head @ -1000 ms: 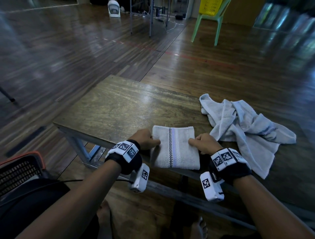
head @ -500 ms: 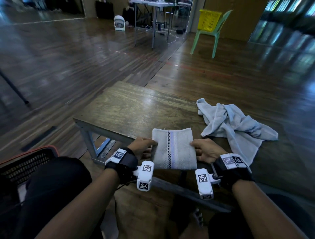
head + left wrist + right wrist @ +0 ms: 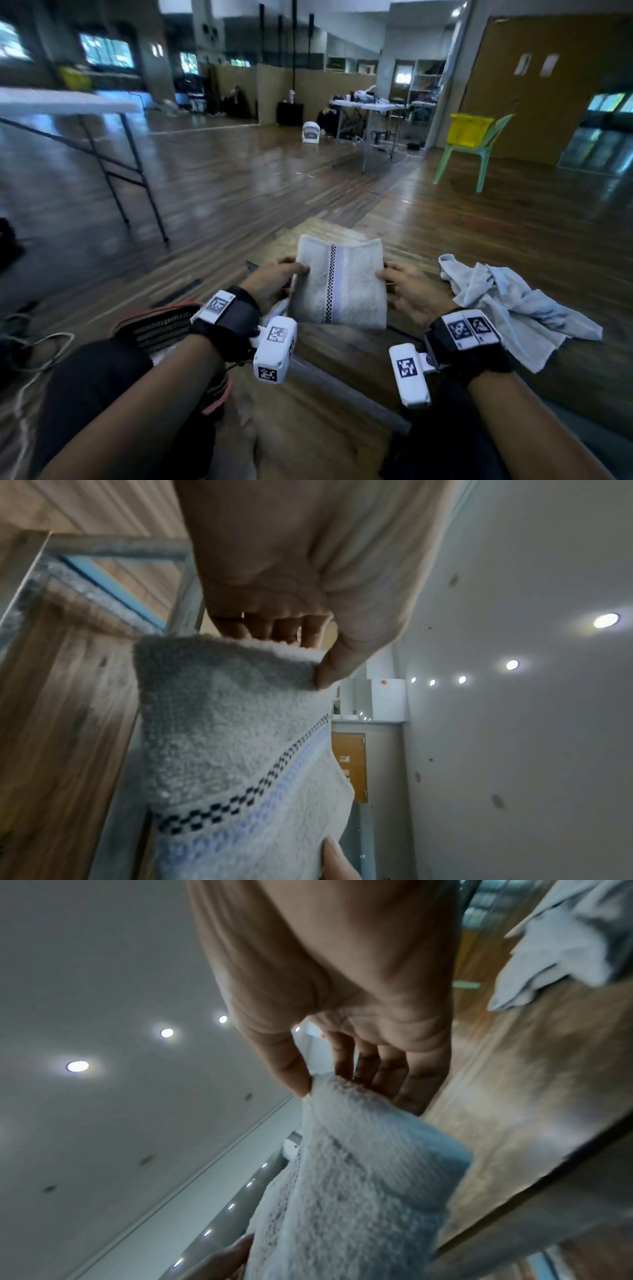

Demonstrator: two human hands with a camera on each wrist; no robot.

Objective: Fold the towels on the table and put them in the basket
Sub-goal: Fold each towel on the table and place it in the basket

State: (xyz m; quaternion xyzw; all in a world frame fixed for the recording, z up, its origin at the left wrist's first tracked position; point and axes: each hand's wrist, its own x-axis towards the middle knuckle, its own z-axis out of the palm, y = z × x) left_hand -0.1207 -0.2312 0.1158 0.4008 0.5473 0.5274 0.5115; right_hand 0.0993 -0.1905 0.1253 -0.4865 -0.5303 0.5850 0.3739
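Note:
A folded white towel with a black checked band and a lilac stripe is held up off the wooden table, tilted toward me. My left hand pinches its left edge, thumb on top and fingers underneath, as the left wrist view shows on the towel. My right hand pinches the right edge of the towel the same way. A crumpled light blue towel lies on the table to the right. A dark basket with an orange rim sits low at my left, partly hidden by my left arm and knee.
My knees and dark trousers fill the lower part of the head view. A folding table stands at the left. A green chair carries a yellow basket far right. Open wooden floor lies beyond the table.
Both hands have lifted the folded towel off the table and tilted it up toward me. The head view has swung upward, showing much more of the room.

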